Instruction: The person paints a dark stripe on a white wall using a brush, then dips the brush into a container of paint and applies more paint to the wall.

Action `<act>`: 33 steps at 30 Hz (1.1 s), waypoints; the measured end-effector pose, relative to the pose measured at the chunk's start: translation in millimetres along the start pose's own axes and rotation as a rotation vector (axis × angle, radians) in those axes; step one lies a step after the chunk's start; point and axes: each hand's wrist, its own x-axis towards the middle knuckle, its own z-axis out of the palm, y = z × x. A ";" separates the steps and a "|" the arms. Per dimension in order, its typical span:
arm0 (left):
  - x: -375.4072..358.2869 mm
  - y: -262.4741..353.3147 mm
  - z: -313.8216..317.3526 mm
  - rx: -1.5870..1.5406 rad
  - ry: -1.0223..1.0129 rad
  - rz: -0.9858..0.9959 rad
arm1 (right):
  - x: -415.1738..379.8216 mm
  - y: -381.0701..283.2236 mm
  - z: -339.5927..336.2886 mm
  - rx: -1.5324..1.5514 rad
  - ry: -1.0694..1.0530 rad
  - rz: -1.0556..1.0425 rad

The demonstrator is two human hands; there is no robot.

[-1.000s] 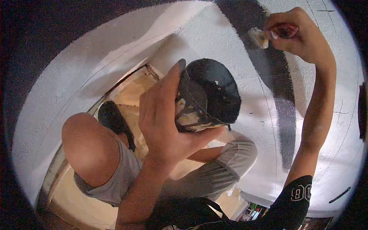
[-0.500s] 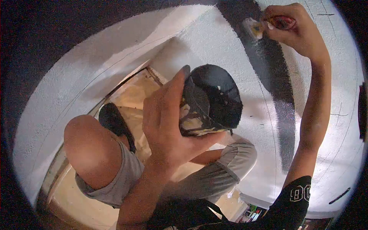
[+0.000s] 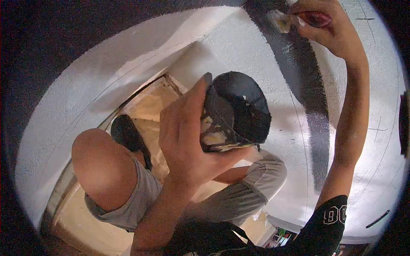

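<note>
My left hand (image 3: 183,141) is wrapped round a tub of black paint (image 3: 245,109), its opening facing me and its near side smeared with dark and pale paint. At the top right, my right hand (image 3: 326,27) grips a paintbrush (image 3: 315,19) with a reddish handle. The brush's pale metal part (image 3: 282,21) lies over a dark painted band (image 3: 299,64) on the white wall (image 3: 252,47); its bristle tips are hard to make out against the black.
Thin pencil lines and small crosses (image 3: 377,129) mark the wall. A large dark painted area (image 3: 51,38) fills the upper left. Below are my bent knees (image 3: 104,168), a dark shoe (image 3: 128,134) and a tan surface (image 3: 149,106). Small colourful items (image 3: 279,238) lie at the bottom.
My right hand and the brush have moved slightly up along the dark band. The left hand and the tub have hardly moved.
</note>
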 end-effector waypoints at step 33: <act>0.6 1.9 1.9 -0.008 0.078 0.009 | 11.5 3.3 6.7 0.017 0.128 -0.132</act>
